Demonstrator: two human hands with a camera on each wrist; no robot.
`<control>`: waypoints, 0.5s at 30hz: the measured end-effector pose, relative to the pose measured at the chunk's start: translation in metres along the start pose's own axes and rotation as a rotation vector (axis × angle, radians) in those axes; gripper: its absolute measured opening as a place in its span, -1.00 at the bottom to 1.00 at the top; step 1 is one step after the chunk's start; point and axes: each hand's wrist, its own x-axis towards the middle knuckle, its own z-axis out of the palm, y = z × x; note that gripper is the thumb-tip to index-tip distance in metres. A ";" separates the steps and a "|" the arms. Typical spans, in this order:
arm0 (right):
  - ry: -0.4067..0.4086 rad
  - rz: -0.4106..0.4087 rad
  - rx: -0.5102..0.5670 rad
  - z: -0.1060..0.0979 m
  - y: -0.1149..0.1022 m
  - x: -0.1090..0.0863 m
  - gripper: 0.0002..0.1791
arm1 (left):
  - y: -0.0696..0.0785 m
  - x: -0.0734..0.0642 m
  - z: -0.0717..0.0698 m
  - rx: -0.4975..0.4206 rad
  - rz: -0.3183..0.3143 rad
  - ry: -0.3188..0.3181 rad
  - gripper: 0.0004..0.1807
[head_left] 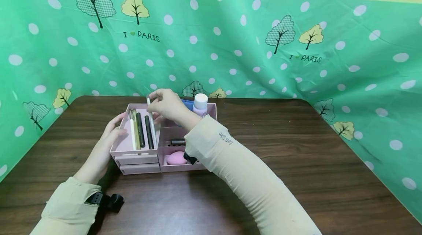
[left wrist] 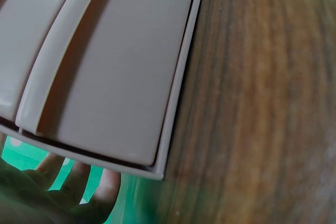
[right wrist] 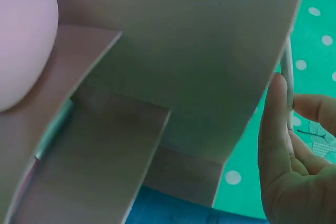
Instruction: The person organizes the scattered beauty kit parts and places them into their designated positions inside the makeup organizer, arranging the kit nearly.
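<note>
A pink desktop organizer with two drawers stands on the table. My right hand pinches a slim white pen-like stick between thumb and fingers. That stick is nearly upright, its lower end inside the organizer's top left tray. Several slender pens lie in the same tray: a white one, a gold one and black ones. My left hand holds the organizer's left side wall, thumb at the rim and fingers along the outside.
The organizer's right half holds a white-capped bottle, a blue packet, a dark tube and a pink egg-shaped sponge. A brown wooden table lies beneath. Green dotted cloth hangs behind and at the sides.
</note>
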 end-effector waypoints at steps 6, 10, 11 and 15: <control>0.011 -0.002 -0.102 0.005 0.005 0.001 -0.55 | 0.002 0.000 0.001 0.004 0.002 0.000 -0.36; 0.020 -0.006 -0.175 0.006 0.004 0.000 -0.54 | 0.003 0.000 0.000 0.009 0.007 0.002 -0.36; 0.023 -0.003 -0.192 0.007 0.004 0.000 -0.54 | 0.003 0.000 0.000 0.009 0.006 0.002 -0.36; 0.042 0.013 -0.223 0.008 0.003 -0.001 -0.56 | 0.003 -0.001 -0.001 0.002 0.005 0.002 -0.36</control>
